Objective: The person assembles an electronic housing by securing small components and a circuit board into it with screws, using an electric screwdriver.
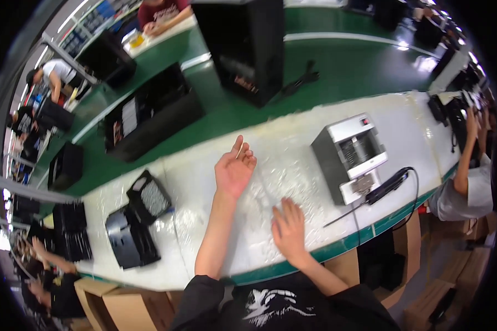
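Above the middle of the white-covered bench, my left hand [236, 172] is held palm up, its fingers loosely bent and the palm bare. A pale sliver shows between thumb and fingers; I cannot tell if it is a thing or a gap. Closer to me, my right hand [289, 227] is palm down with fingers apart, low over the bench cover, holding nothing. To its right lies a black electric screwdriver [388, 186] with a long thin bit and a cable. Just behind it stands a grey and silver screw feeder [352, 157] with a red switch.
On the left of the bench [199, 190] sit a black bin of small metal parts [152, 199] and a black moulded part [130, 237]. Large black cabinets [154, 113] stand beyond the bench on a green surface. Cardboard boxes [135, 309] are below the near edge. People work on both sides.
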A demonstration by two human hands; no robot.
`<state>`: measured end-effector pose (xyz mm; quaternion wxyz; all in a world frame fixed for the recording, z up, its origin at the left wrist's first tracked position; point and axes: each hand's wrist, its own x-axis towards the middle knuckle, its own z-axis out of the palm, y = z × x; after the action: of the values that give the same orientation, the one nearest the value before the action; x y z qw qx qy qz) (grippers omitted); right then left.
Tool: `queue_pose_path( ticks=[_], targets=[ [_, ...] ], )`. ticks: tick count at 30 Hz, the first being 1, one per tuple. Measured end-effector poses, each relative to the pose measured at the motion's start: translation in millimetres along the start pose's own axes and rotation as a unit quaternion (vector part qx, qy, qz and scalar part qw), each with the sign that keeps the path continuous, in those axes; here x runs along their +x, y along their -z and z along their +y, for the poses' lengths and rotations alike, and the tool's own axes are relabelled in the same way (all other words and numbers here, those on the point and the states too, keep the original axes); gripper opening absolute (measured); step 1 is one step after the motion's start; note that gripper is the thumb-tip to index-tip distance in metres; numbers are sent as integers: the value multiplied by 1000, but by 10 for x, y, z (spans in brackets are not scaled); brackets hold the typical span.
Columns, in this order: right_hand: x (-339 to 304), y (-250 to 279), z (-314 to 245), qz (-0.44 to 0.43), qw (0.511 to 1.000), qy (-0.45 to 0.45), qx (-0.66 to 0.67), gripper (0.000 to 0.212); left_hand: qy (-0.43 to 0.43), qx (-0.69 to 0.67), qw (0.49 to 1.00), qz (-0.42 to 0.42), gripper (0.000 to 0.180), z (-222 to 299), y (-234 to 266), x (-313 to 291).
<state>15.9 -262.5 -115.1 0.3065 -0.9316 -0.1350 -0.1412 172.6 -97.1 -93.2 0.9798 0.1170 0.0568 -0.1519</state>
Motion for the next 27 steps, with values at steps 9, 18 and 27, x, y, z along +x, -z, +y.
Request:
queue_pose_path(
  ticks=[9,18,27],
  targets=[
    [734,-354,-289,-15,938,-92,335,30,-66,-14,998,-2,39,203,474,-599],
    [952,-581,-279,-56,911,-8,409,47,-61,8,998,-8,8,110,360,-632],
    [960,-589,-286,-50,920,1,388,53,-61,-1,998,-3,8,112,387,-629]
  ],
)
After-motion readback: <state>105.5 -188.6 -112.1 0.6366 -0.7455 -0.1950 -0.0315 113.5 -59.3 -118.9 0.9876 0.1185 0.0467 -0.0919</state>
